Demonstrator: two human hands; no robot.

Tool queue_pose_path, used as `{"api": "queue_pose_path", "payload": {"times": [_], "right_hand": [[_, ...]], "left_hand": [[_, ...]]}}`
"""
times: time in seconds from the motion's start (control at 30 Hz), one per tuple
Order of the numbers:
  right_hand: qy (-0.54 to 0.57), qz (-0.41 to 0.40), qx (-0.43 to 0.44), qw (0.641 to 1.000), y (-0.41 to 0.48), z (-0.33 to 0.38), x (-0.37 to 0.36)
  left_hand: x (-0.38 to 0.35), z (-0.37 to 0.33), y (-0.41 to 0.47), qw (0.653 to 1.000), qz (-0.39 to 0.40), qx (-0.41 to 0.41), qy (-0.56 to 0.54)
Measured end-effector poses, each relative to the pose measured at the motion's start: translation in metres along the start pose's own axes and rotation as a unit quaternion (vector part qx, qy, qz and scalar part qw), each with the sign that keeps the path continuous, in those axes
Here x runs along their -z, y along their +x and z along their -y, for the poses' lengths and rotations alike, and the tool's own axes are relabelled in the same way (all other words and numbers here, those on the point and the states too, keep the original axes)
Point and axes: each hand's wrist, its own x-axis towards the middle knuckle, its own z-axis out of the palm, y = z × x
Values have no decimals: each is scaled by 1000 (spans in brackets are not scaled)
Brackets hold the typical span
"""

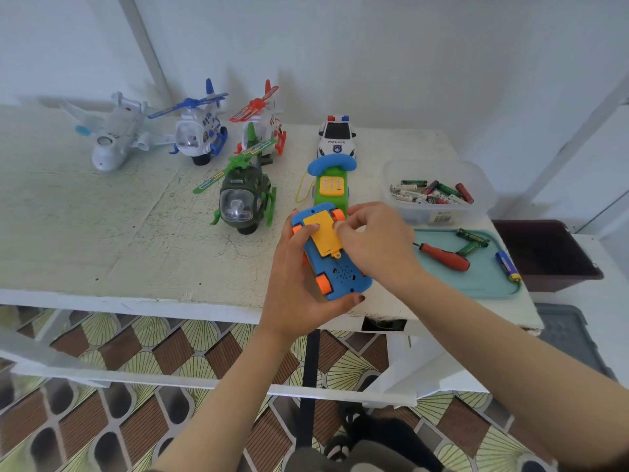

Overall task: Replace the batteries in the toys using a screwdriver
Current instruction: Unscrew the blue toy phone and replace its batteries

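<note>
At centre frame the left hand (299, 284) grips the upturned blue toy (340, 279) while the right hand (377, 240), fingers curled, pinches its yellow battery cover (321, 238); best keep the cover square, with the screwdriver (446, 257) ready at right.

One word reads clearly: POLICE
It stands on the white toy car's (336, 136) bonnet; the batteries (432, 193) seem to carry print, too small to read
</note>
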Motion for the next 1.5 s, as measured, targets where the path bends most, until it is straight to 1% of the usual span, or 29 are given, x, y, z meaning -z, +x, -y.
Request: {"api": "queue_pose_path", "payload": {"times": [0.13, 0.23, 0.3, 0.37, 0.5, 0.57, 0.63, 0.73, 0.87, 1.0, 1.13, 1.3, 1.43, 1.5], "right_hand": [[-58, 5, 49, 997, 2, 0, 3], [-75, -6, 82, 994, 0, -2, 6], [-75, -8, 87, 993, 0, -5, 5], [-46, 9, 81, 996, 0, -7, 5], [51, 43, 70, 995, -1, -13, 5], [99, 66, 83, 989, -3, -18, 7], [146, 111, 90, 979, -6, -24, 9], [178, 148, 97, 968, -9, -32, 9], [214, 144, 100, 961, -11, -38, 7], [225, 139, 100, 959, -13, -42, 6], [246, 112, 107, 957, -15, -45, -1], [260, 95, 92, 956, -15, -46, -6], [186, 86, 140, 969, -15, -52, -5], [164, 87, 161, 969, -15, -55, -3]], "left_hand": [[1, -2, 1, 1000, 6, -1, -5], [2, -2, 1, 1000, 5, 5, -4], [2, -2, 2, 1000, 3, 10, 1], [2, -3, 2, 1000, 3, 9, 3], [2, -2, 1, 1000, 3, 11, -1], [2, -2, 1, 1000, 3, 12, -10], [1, -3, 1, 1000, 2, 8, -14], [0, -5, 1, 1000, 0, 6, -15], [0, -5, 0, 1000, -2, 14, -15], [0, -4, 0, 1000, -2, 17, -16], [-1, -3, -1, 1000, -3, 11, -11], [-1, -7, -1, 1000, -6, -2, 9], [-1, -10, 1, 999, -8, -6, 31], [-2, -12, 1, 999, -3, -11, 33]]}}
